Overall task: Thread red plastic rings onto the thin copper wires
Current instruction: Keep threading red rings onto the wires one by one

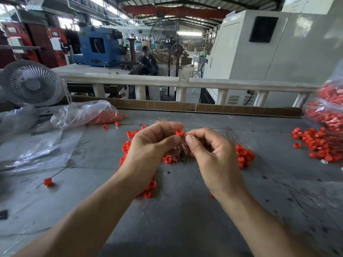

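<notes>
Factory floor behind, grey surface in front with loose red rings scattered under and around both hands. Left hand is gripping a bundle of copper wires, thumb and forefinger also pinching one red ring at the top. Right hand is sitting just right of that ring, thumb and forefinger pinched together, likely on a single wire end, though the strand is too thin to confirm. Ring is lying directly left of the right fingertips, nearly touching; its hole direction is unclear. Ring pile is lying near the right hand; a bigger pile and bag are sitting far right. One threaded ring is resting well left. Room to move is open toward the near edge.
</notes>
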Available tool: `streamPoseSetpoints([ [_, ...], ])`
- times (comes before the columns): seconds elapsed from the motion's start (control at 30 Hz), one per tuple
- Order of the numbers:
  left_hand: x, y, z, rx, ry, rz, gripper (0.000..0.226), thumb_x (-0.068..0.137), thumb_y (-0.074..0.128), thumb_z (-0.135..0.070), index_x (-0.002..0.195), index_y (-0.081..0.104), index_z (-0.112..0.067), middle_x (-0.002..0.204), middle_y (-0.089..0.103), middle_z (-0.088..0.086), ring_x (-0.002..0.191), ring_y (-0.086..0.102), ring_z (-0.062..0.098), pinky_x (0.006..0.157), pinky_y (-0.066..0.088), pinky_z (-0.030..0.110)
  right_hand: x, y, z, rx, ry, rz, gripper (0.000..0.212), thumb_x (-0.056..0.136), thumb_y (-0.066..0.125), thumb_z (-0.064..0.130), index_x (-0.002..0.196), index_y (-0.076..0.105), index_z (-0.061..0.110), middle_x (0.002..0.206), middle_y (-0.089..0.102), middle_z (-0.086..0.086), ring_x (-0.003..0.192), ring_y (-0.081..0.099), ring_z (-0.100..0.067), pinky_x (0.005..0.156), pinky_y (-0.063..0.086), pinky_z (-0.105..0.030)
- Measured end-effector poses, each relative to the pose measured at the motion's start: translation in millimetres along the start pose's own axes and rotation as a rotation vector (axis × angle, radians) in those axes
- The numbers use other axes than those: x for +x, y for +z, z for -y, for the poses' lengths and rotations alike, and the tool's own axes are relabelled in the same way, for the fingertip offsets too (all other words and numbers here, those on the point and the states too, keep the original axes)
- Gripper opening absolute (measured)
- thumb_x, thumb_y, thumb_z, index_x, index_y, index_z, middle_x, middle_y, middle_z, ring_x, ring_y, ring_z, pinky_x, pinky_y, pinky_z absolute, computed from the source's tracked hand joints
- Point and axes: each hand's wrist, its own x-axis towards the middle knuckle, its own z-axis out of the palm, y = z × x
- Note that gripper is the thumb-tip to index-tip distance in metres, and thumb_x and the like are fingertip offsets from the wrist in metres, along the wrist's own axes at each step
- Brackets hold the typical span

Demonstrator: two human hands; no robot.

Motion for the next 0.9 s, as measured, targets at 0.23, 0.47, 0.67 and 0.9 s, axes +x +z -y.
streamPoseSetpoints([
  [0.23, 1.4, 0.6, 1.9, 0.035, 0.03, 0.025, 0.034, 0.078, 0.076, -0.014, 0.111, 0.079, -0.02, 0.102, 0.075, 0.013, 0.09, 0.069, 0.019, 0.079, 0.058, 0.025, -0.2, -0.3, 0.6, -0.001, -0.009, 0.012, 0.014, 0.097, 0.069, 0.012, 0.089, 0.075, 0.021, 0.075, 0.071, 0.001, 0.07, 0.065, -0.019, 0.064, 0.053, -0.034],
  [0.47, 0.7, -1.1, 1.8, 0.038, 0.044, 0.026, 0.031, 0.082, 0.072, -0.014, 0.111, 0.08, -0.021, 0.101, 0.077, 0.007, 0.09, 0.069, 0.014, 0.08, 0.056, 0.023, -0.4, 0.6, -0.9, 0.002, -0.02, 0.028, 0.013, 0.098, 0.069, 0.014, 0.091, 0.075, 0.024, 0.077, 0.071, 0.003, 0.071, 0.065, -0.015, 0.063, 0.053, -0.025],
  [0.67, -0.6, -0.6, 0.8, -0.007, 0.069, 0.005, 0.03, 0.082, 0.071, -0.014, 0.112, 0.073, -0.011, 0.09, 0.076, 0.001, 0.08, 0.068, 0.011, 0.071, 0.058, 0.024, -0.5, -0.2, -2.1, 0.006, -0.02, 0.018, 0.014, 0.098, 0.068, 0.015, 0.089, 0.074, 0.025, 0.076, 0.07, 0.001, 0.07, 0.064, -0.018, 0.062, 0.052, -0.027],
  [0.9, 0.8, -2.2, 2.8, 0.03, 0.064, 0.018, 0.025, 0.083, 0.071, -0.018, 0.107, 0.076, -0.014, 0.092, 0.076, 0.002, 0.081, 0.068, 0.011, 0.072, 0.057, 0.025, -1.7, -0.1, 0.3, 0.006, -0.03, 0.043, 0.015, 0.097, 0.069, 0.013, 0.089, 0.075, 0.023, 0.076, 0.071, -0.001, 0.073, 0.066, -0.02, 0.066, 0.054, -0.035],
])
